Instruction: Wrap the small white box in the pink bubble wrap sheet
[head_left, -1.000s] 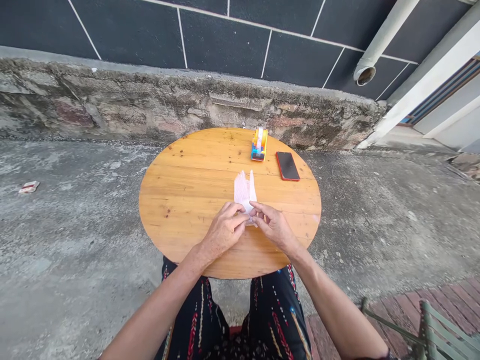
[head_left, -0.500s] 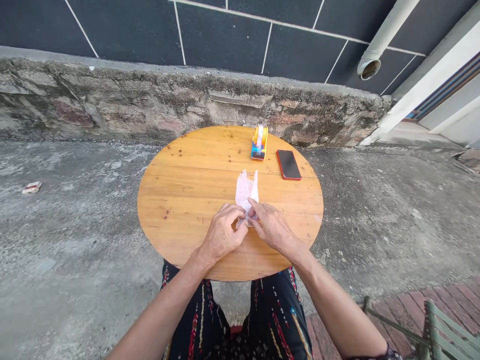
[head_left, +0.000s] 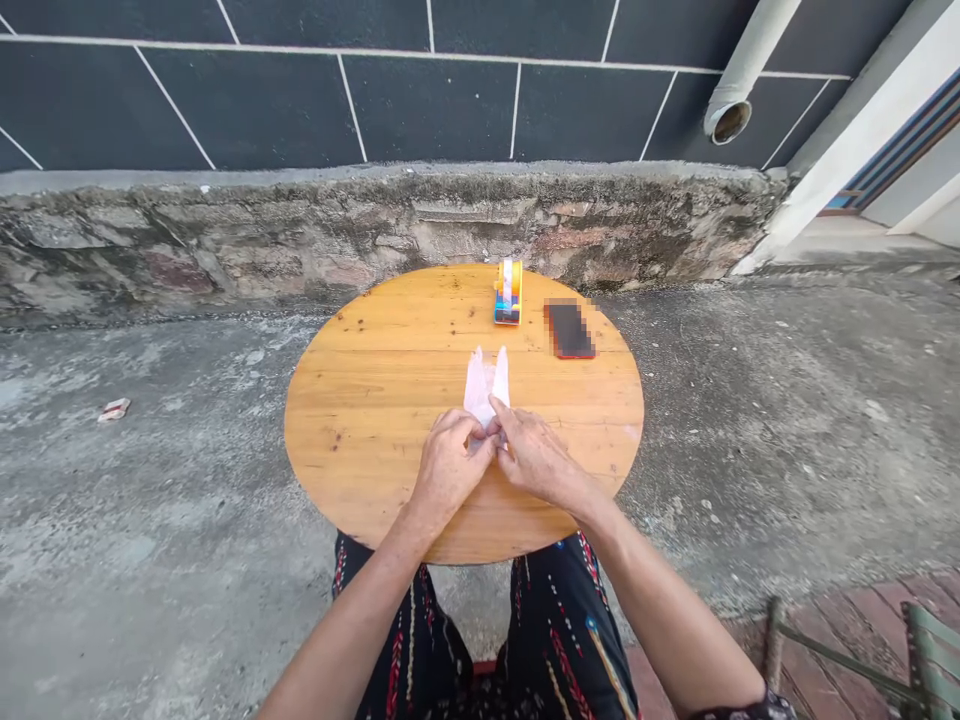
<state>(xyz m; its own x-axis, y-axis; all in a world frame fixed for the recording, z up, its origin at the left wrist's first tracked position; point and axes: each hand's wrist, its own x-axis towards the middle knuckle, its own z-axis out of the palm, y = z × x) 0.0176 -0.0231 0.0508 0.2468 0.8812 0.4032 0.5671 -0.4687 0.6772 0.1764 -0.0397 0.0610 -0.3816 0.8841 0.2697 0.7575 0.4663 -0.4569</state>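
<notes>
A thin, pale pinkish-white sheet [head_left: 477, 388], soft like tissue or thin plastic, lies near the middle of the wooden table. Two narrow pointed strips stick out from it, away from me. My left hand [head_left: 454, 455] pinches its near end between thumb and fingers. From the other side my right hand [head_left: 534, 452] closes on the same end, its forefinger stretched along the sheet. The fingertips of both hands meet there and hide the part they hold.
On the round wooden table [head_left: 360, 400], a yellow and blue tape dispenser [head_left: 508, 295] stands at the far edge. Right of it lies a phone [head_left: 571, 330] with a red edge. Behind runs a stone ledge [head_left: 315, 235]; a green chair [head_left: 937, 660] is at lower right.
The camera view has shifted slightly. The sheet's two strips now stand further apart, with a clearer gap between them. Both hands keep hold of its near end.
</notes>
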